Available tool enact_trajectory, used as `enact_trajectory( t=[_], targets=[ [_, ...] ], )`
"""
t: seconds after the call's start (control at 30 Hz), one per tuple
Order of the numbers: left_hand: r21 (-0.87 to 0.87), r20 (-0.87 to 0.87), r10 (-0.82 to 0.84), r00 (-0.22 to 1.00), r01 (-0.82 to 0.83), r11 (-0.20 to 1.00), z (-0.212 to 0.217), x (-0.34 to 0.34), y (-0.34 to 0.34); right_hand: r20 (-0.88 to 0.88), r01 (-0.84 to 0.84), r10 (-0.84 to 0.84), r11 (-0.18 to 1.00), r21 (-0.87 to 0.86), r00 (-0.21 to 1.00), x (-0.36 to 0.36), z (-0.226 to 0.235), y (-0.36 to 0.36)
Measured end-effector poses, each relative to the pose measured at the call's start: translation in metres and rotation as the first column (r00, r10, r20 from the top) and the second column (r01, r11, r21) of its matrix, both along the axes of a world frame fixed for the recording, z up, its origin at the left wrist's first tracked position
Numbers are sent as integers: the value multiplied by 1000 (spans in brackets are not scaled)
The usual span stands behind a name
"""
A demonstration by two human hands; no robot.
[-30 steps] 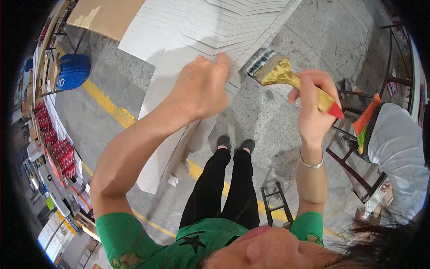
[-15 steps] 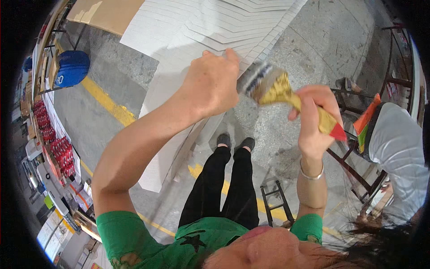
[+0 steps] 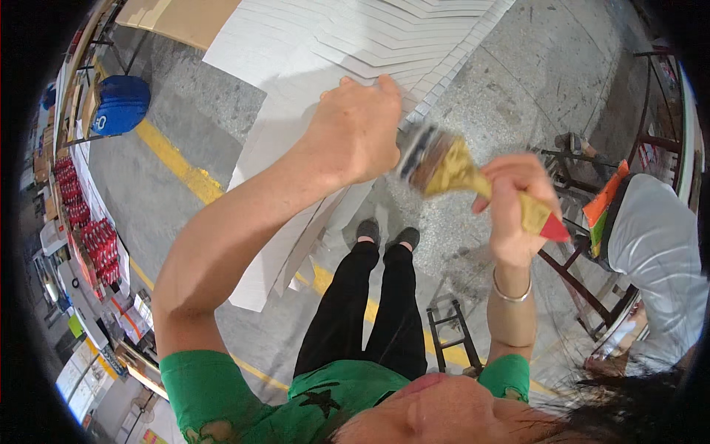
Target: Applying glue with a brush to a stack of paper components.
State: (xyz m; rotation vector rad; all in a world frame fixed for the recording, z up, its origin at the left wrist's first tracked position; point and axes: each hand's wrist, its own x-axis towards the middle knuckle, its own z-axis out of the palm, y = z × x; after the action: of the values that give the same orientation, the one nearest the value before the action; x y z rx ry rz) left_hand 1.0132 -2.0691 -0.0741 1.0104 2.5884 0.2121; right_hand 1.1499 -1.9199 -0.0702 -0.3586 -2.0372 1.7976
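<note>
1. Above the grey floor, the left hand (image 3: 359,129) presses on the fanned stack of white sheets (image 3: 355,44).
2. Just beside it, the right hand (image 3: 518,211) grips a paintbrush (image 3: 451,166) by its handle — bristles near the stack's edge.
3. Brushing the stepped edges looks in hand — the next stroke needs the stack pinned.

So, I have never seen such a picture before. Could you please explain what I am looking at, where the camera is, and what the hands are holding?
The camera sits on a person's head and looks down, so the round picture bends at its edges. No machine: these are the person's own bare hands. The left hand rests on a fanned stack of white sheets, which stands over a grey concrete floor with a yellow line. The right hand grips a wide paintbrush with a yellowish handle that ends in a red tip; its bristles are blurred. Below you see the person's black trousers and shoes. Another person in white is at the right edge.
</note>
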Motion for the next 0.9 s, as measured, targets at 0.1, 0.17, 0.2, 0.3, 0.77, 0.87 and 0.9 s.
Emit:
enact_trajectory(
  t=[0.1,0.17,0.2,0.3,0.77,0.87,0.9],
  targets=[
    [26,-36,-16,999,17,1000,-4,1,0,-40,-70,75,992,107,996,-11,-17,4],
    [55,-69,-31,997,35,998,-5,1,-2,12,-163,162,980,116,987,5,-16,3],
    [33,-31,-29,999,30,999,-4,0,-3,-33,-144,148,986,87,989,11,-11,3],
    [-45,-66,9,998,-12,999,-5,10,-2,-95,-104,113,990,94,989,28,-3,16],
    [-195,-645,32,763,-205,959,-70,57,-9,-92,-17,12,998,-53,996,50,-5,26],
    [-103,-583,38,811,-120,987,-53,46,-16,-137,-41,31,997,-69,990,38,-13,17],
    [-51,-473,43,880,-76,996,-44,43,-20,-179,-56,47,997,-45,983,34,-14,13]
  ],
)
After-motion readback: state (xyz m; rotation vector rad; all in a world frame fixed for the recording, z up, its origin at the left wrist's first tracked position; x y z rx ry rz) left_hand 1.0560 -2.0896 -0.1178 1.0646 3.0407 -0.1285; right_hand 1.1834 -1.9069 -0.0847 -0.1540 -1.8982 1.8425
